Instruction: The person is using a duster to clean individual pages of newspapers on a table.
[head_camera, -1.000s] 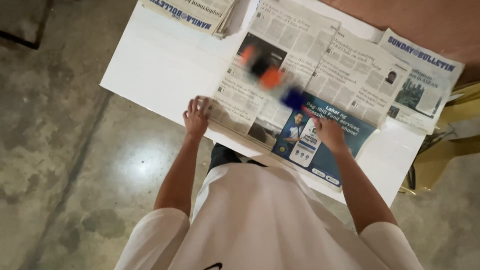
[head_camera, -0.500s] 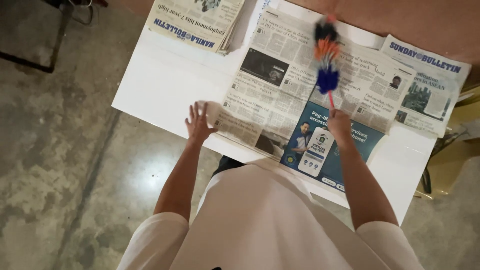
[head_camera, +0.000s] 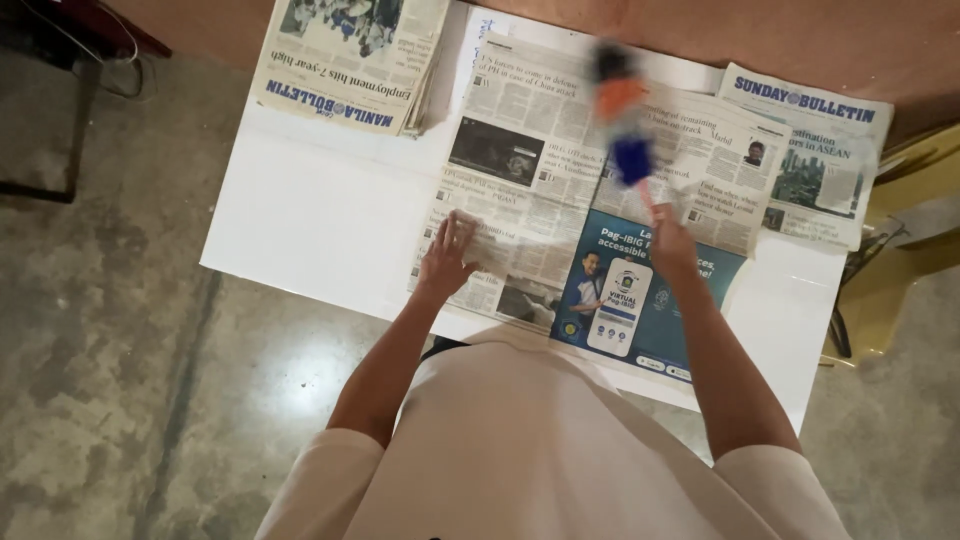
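Surface: white table (head_camera: 310, 215) on concrete floor (head_camera: 110, 380)
Left hand (head_camera: 445, 262): flat, fingers spread on newspaper (head_camera: 540, 190)
Right hand (head_camera: 670, 245): clenched around blurred duster (head_camera: 622, 120)

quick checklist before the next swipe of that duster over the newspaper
1. Left hand flat on the open newspaper, pinning it: ok.
2. Right hand gripping the duster by its handle: ok, though the head is motion-blurred.
3. Newspaper lying flat on the white table: ok, no raised corner visible.
4. Folded newspaper at the table's far left corner apart from the duster: ok.
5. Newspaper section on the right held down: not ok, no hand on it.
6. Dust left on the page: cannot tell.
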